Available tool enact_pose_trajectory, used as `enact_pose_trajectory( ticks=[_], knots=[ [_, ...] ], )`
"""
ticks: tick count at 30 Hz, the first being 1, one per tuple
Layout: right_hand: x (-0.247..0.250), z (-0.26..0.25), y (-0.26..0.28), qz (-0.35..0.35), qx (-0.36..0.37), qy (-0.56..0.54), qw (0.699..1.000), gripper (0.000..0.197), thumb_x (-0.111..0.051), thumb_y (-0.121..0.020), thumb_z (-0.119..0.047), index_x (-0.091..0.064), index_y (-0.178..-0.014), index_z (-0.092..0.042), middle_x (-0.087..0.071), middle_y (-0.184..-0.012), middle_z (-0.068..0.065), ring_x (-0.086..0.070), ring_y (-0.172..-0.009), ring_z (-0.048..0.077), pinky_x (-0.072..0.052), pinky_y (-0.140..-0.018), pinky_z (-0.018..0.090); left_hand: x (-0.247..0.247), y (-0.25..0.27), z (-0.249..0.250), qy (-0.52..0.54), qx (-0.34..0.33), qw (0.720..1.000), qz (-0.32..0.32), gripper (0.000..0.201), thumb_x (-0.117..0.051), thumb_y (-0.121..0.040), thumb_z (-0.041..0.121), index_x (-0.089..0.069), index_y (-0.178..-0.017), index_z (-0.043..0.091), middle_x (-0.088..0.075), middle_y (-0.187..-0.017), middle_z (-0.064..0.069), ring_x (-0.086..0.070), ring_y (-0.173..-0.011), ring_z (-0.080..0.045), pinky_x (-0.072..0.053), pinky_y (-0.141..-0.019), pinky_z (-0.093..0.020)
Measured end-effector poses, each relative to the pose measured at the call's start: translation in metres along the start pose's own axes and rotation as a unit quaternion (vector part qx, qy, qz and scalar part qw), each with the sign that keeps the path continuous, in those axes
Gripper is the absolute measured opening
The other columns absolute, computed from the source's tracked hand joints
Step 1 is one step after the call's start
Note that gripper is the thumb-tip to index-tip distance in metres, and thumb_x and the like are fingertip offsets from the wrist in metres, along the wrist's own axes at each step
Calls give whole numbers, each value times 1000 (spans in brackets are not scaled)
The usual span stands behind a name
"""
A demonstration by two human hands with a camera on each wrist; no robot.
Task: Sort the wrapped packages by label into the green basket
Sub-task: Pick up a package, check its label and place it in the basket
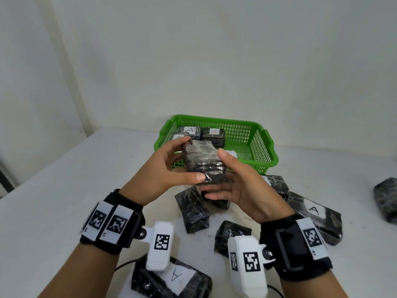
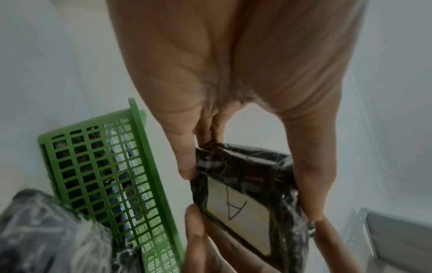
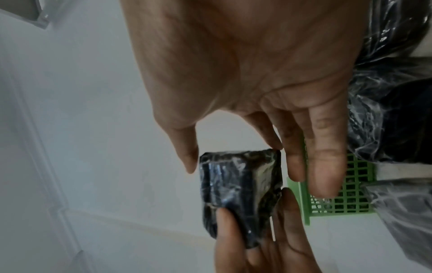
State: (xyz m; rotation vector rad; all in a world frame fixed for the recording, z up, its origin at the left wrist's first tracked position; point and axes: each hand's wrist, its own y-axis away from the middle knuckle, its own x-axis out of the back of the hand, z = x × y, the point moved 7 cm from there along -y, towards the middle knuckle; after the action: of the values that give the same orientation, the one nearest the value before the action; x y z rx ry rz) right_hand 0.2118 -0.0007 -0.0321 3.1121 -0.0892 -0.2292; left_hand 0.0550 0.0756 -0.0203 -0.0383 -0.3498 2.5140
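A black film-wrapped package [image 1: 203, 162] is held in the air just in front of the green basket [image 1: 266, 145]. My left hand [image 1: 171, 168] grips its left side, fingers over the far end and thumb on the near end. My right hand [image 1: 232, 181] holds the right side, thumb on top and fingers underneath. The left wrist view shows the package's underside with a white label [image 2: 243, 201] marked "A". From the right wrist the package [image 3: 238, 188] sits between thumb and fingers. Packages labelled "A" [image 1: 213, 134] lie in the basket's left part.
Several more wrapped packages lie on the white table: two unlabelled-side-up ones [image 1: 193, 209] below the hands, one marked "A" [image 1: 315, 216] at the right, another marked "A" [image 1: 171, 278] near me, and one [image 1: 386, 201] at the far right. A wall stands behind the basket.
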Motion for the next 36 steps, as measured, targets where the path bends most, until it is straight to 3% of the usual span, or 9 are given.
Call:
enact_pose_trajectory(
  ticks=[4, 9, 13, 18, 24, 27, 29, 33, 36],
  knots=[
    [10, -1, -5, 38, 28, -20, 999, 40, -70, -91, -30, -70, -124, -8, -80, -105, 11, -77, -82, 20, -64, -68, 32, -10, 4, 1, -3, -2, 998, -59, 103, -91, -58, 17, -42, -147, 29, -53, -145, 11, -55, -132, -11, -55, -98, -33],
    [14, -12, -2, 75, 128, 71, 986, 49, -77, -88, -1, -67, -131, -22, -80, -108, 4, -78, -95, 19, -63, -81, 31, -4, 0, 2, 0, 4, 1000, 14, 69, -78, -81, 25, -50, -144, 18, -65, -135, 0, -68, -117, -16, -59, -91, -34],
    [9, -18, 2, 78, 169, 119, 975, 51, -82, -84, -18, -67, -131, -30, -78, -117, -4, -75, -107, 14, -62, -89, 31, 7, 0, 11, -15, -55, 995, 80, 59, -79, -72, 14, -63, -128, 9, -75, -116, -6, -71, -109, -20, -59, -87, -29],
    [6, -7, -2, 41, 83, 60, 994, 64, -71, -81, -58, -63, -137, -28, -74, -127, -4, -72, -116, 15, -59, -97, 39, 2, 2, 13, -37, -89, 994, 51, 56, -82, -71, -4, -64, -123, 7, -74, -115, -7, -71, -108, -18, -56, -91, -26],
    [10, 6, -11, 36, 37, 17, 998, 65, -79, -78, -37, -64, -134, -8, -76, -124, 12, -72, -116, 28, -54, -108, 44, -4, 6, 22, -96, -112, 989, -4, 58, -86, -71, 2, -65, -122, 19, -70, -123, 0, -65, -119, -17, -52, -104, -35],
    [14, 2, -10, 69, 60, 20, 996, 55, -92, -70, -29, -70, -119, -17, -79, -114, 3, -73, -113, 18, -52, -111, 44, -5, 6, 12, -119, -47, 991, -31, 85, -87, -67, 37, -49, -143, 31, -58, -141, 14, -52, -134, -4, -43, -112, -34],
    [16, 2, -9, 81, 70, 41, 993, 49, -95, -67, -28, -71, -110, -27, -81, -108, -9, -74, -111, 11, -52, -110, 44, -1, 5, 6, -104, 0, 995, -7, 91, -81, -63, 52, -48, -145, 30, -61, -137, 13, -57, -128, -3, -45, -111, -36],
    [8, 0, -7, 58, 70, 103, 991, 82, -93, -62, -45, -64, -137, -26, -73, -129, -6, -69, -121, 8, -52, -111, 40, 1, 3, 1, -92, 19, 995, 14, 85, -86, -56, 46, -60, -132, 21, -72, -120, 6, -69, -111, -8, -56, -99, -40],
    [8, -5, -4, 61, 88, 108, 988, 84, -95, -67, -32, -60, -142, -20, -75, -125, -4, -71, -111, -2, -55, -104, 26, 0, 4, 1, -89, 11, 996, 3, 88, -86, -56, 44, -57, -136, 22, -70, -125, 10, -66, -116, -5, -56, -98, -33]
  ],
)
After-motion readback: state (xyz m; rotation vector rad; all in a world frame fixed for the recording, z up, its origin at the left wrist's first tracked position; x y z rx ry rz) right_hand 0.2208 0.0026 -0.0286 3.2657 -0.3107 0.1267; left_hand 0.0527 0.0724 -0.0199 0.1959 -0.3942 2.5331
